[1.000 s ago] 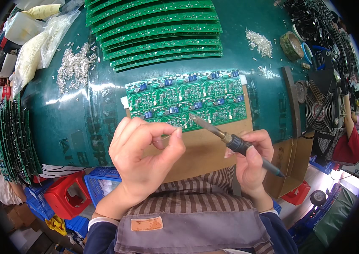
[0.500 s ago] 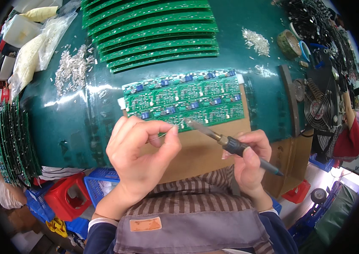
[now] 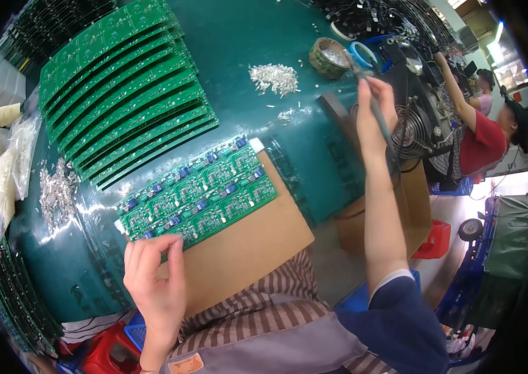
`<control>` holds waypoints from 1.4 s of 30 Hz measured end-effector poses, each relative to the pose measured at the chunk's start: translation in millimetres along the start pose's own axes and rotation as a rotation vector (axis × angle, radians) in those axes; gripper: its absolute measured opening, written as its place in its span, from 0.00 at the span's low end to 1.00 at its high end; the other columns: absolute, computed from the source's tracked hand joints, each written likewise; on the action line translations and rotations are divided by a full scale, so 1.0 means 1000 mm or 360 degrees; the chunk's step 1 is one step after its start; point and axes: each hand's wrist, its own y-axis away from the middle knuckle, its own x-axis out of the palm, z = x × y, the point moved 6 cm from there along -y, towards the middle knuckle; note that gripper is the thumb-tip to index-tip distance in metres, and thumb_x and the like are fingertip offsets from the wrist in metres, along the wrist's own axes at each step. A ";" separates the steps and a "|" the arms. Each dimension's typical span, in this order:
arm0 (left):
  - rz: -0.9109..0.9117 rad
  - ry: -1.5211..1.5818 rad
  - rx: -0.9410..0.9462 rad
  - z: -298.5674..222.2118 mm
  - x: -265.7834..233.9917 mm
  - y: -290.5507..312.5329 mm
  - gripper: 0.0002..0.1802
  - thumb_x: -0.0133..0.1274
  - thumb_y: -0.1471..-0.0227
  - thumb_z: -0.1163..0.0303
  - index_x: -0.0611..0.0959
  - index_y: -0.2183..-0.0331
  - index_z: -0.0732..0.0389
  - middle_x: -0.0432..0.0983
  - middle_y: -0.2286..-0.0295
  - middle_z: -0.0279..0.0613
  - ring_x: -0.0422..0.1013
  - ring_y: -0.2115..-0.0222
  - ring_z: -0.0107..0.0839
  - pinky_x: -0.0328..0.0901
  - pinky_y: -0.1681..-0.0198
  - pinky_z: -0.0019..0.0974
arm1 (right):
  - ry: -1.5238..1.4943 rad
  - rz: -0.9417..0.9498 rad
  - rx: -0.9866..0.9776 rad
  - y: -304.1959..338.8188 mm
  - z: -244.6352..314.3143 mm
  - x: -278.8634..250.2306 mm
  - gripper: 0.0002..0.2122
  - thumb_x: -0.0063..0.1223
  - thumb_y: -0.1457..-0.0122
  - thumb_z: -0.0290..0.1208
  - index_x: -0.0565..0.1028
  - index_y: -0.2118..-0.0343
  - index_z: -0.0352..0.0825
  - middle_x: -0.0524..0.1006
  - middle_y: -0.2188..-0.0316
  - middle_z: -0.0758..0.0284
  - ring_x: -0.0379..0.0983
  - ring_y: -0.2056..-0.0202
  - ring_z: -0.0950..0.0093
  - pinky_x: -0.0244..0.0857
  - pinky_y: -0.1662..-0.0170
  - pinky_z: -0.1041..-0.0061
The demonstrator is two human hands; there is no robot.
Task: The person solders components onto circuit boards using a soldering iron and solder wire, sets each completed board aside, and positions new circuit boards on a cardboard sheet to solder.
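My right hand (image 3: 377,115) is stretched out to the far right, gripping a soldering iron (image 3: 384,129). The iron's front end is blurred and lies at the rim of a round tape-wrapped container (image 3: 326,62). At the near left corner of a green circuit board (image 3: 192,193), my left hand (image 3: 155,274) has thumb and forefinger pinched together. A thin solder wire showed in that pinch half a second ago; now it is too fine to make out. Blue components stand in two rows on the board, which rests on a brown cardboard sheet (image 3: 258,240).
Overlapping green circuit boards (image 3: 127,81) are stacked at the back left. Small clear parts lie in piles at left (image 3: 58,193) and centre back (image 3: 274,78). A dark bar (image 3: 339,118) and a fan (image 3: 408,124) are on the right. A person in red (image 3: 485,140) reaches in beyond.
My right hand has swung from above the board to the far right with the soldering iron. My left hand has drawn back toward the board's left corner. The view has turned right.
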 end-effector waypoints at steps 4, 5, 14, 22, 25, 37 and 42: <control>0.0042 -0.0166 0.0021 -0.009 0.000 -0.003 0.07 0.58 0.51 0.82 0.81 0.67 0.63 0.76 0.72 0.43 0.68 0.74 0.39 0.63 0.70 0.38 | 0.0086 0.0120 0.0009 -0.011 0.007 0.001 0.11 0.56 0.39 0.34 0.75 0.59 0.31 0.80 0.71 0.63 0.76 0.70 0.79 0.69 0.65 0.79; 0.0076 -0.0175 -0.0006 -0.010 0.001 -0.003 0.07 0.57 0.51 0.83 0.80 0.67 0.63 0.76 0.71 0.44 0.69 0.75 0.40 0.63 0.70 0.39 | 0.0044 0.0136 0.0019 -0.004 0.021 0.000 0.11 0.56 0.39 0.32 0.75 0.59 0.30 0.80 0.70 0.64 0.75 0.70 0.81 0.68 0.65 0.80; 0.0216 -0.0196 0.0619 -0.060 0.059 -0.022 0.11 0.62 0.59 0.79 0.81 0.68 0.61 0.80 0.74 0.35 0.66 0.81 0.29 0.62 0.77 0.32 | -0.0469 0.0885 0.0389 0.115 0.086 -0.038 0.09 0.57 0.45 0.21 0.75 0.61 0.27 0.76 0.71 0.63 0.71 0.71 0.79 0.65 0.67 0.81; 0.0175 -0.0441 0.0559 -0.064 0.075 -0.016 0.09 0.63 0.59 0.79 0.80 0.72 0.60 0.76 0.78 0.32 0.64 0.82 0.27 0.56 0.80 0.32 | -0.0595 0.1084 0.0231 0.125 0.094 -0.051 0.11 0.58 0.51 0.20 0.75 0.64 0.26 0.76 0.75 0.60 0.73 0.74 0.71 0.67 0.69 0.76; 0.0172 -0.0469 0.0561 -0.066 0.073 -0.019 0.09 0.63 0.59 0.78 0.80 0.73 0.59 0.77 0.78 0.32 0.64 0.83 0.26 0.56 0.81 0.31 | -0.0553 0.1098 0.0164 0.124 0.093 -0.047 0.11 0.59 0.53 0.20 0.75 0.65 0.26 0.76 0.77 0.61 0.72 0.76 0.71 0.67 0.71 0.75; 0.0232 -0.0351 0.0503 -0.064 0.086 -0.016 0.08 0.63 0.59 0.79 0.79 0.75 0.60 0.78 0.78 0.33 0.65 0.86 0.25 0.58 0.83 0.30 | -0.0557 0.1112 0.0071 0.126 0.092 -0.044 0.10 0.59 0.54 0.20 0.75 0.67 0.26 0.76 0.79 0.61 0.72 0.78 0.70 0.67 0.73 0.75; 0.0179 -0.0424 0.0547 -0.063 0.089 -0.013 0.10 0.64 0.59 0.81 0.82 0.71 0.60 0.70 0.86 0.33 0.63 0.88 0.27 0.57 0.83 0.32 | -0.0556 0.1142 0.0103 0.127 0.091 -0.042 0.11 0.59 0.54 0.20 0.76 0.66 0.26 0.76 0.78 0.61 0.72 0.77 0.71 0.67 0.72 0.76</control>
